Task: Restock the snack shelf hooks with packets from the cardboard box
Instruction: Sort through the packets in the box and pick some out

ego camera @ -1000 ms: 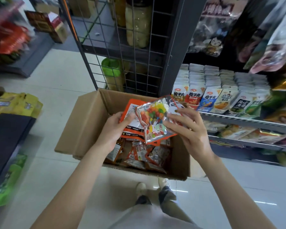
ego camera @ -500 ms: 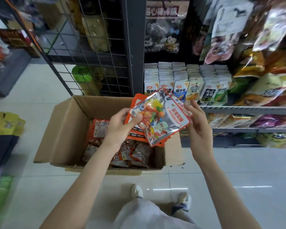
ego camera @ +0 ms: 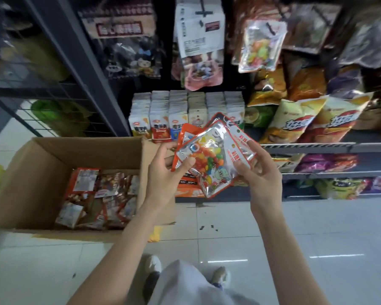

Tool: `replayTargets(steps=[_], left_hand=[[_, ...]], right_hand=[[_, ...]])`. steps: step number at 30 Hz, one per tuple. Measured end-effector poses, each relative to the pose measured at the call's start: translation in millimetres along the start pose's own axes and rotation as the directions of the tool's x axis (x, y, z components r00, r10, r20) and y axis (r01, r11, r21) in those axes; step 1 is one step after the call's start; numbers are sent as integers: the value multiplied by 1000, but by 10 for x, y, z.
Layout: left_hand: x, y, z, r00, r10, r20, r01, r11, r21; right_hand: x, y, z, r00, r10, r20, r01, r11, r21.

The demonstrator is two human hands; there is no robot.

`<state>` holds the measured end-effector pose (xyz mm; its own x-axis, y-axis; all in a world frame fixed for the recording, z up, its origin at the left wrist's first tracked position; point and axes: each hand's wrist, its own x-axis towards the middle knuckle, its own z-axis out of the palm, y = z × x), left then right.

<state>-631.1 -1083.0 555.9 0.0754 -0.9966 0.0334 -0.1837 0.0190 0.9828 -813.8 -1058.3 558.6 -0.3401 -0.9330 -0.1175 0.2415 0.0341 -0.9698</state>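
While both hands grip it, left hand (ego camera: 163,172) and right hand (ego camera: 259,172) pinching opposite edges, candy packet (ego camera: 209,159): light, crinkly, slippery film; hold by header.

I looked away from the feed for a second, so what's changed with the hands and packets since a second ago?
Both hands, the left hand and right hand, carried the fanned clear-and-orange candy packets off the open brown cardboard box, rightward toward the shelf. The right hand went from steadying them with straight fingers to pinching them. Unchanged: the left hand's grip, packets remaining in the box.
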Motion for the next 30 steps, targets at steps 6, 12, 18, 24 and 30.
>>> replayTargets(steps=[6,12,18,24,30], left_hand=[[77,162,759,996,-39,-84,35,999,-40],[514,190,1151,994,48,-98,-43,998,55],[1041,255,1725,984,175,-26,-168,972,162],[1364,281,2036,979,197,-46,-185,963,197],[1419,312,2089,970,207,-125,-173,955,240]], right_hand=[[434,-342,-801,968,11,-249,33,985,171],[1079,-706,-1432,802,-588,-111,457,722,-519],[1736,-1124,-1743,635,-752,179,630,369,-683],[2444,-1272,-1632,801,-598,35,572,745,-343],[2811,-1201,-1422,895,-441,60,444,873,-203]])
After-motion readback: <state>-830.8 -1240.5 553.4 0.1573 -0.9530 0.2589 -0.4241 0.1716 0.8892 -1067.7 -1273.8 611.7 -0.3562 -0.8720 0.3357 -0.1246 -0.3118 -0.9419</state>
